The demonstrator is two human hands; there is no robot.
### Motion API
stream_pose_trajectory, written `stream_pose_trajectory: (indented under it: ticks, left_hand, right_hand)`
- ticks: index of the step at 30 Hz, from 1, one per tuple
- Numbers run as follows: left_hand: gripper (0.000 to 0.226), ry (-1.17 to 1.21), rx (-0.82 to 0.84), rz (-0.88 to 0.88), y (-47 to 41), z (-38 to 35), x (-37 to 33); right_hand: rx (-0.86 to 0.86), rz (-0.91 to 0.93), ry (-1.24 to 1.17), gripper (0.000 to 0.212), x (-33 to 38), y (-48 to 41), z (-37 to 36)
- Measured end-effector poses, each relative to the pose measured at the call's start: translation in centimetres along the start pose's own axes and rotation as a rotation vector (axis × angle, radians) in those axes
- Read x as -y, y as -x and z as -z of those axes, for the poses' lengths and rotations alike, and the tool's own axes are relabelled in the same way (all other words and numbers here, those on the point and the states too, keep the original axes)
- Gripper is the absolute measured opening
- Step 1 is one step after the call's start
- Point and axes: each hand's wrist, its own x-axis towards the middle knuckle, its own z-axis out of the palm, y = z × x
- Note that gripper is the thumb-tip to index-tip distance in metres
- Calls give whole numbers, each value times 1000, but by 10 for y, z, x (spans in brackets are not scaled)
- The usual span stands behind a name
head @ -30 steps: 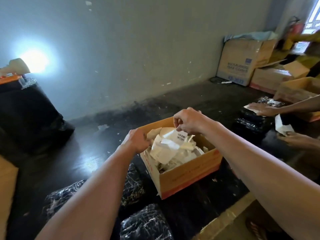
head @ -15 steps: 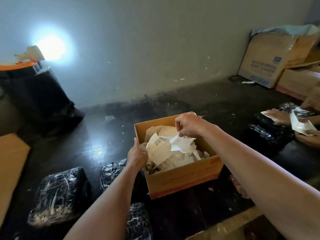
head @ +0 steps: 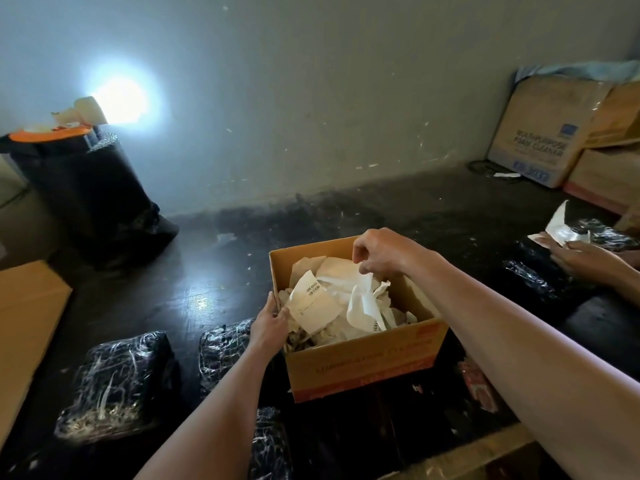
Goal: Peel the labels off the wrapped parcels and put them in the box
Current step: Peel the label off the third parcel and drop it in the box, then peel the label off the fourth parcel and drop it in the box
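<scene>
An open cardboard box sits on the dark floor, filled with several peeled white labels. My left hand grips the box's left wall near the front corner. My right hand hovers over the box's far side, its fingertips pinched on a crumpled white label that hangs down onto the pile. Black plastic-wrapped parcels lie in front of me: one at the left, one beside the box, one under my left forearm.
At the right, another person's hands pull a white label off a black parcel. A black bin with an orange lid stands at the back left. A cardboard sheet lies at the left; cartons stand at the back right.
My right hand has lowered the label into the box. My left hand has slid along the box's left wall toward me. The other person's label has lifted higher.
</scene>
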Motion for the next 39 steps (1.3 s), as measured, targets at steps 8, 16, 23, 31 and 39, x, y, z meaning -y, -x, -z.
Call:
stream_pose_trajectory:
  ticks: [8, 16, 23, 31, 39]
  left_hand:
    - [67, -24, -13, 12, -2, 5, -1]
    - [30, -282, -85, -33, 15, 45, -40]
    - [36, -574, -162, -73, 23, 127, -38]
    - [34, -593, -276, 6, 54, 238, 20]
    - [30, -499, -324, 94, 67, 329, 103]
  right_hand:
    - [28, 48, 33, 26, 12, 1, 0]
    - [126, 98, 113, 25, 58, -11, -12]
    - [217, 195, 141, 29, 135, -26, -43]
    - [288, 282, 126, 33, 249, -36, -90]
    - [401, 240, 67, 39, 337, -43, -159]
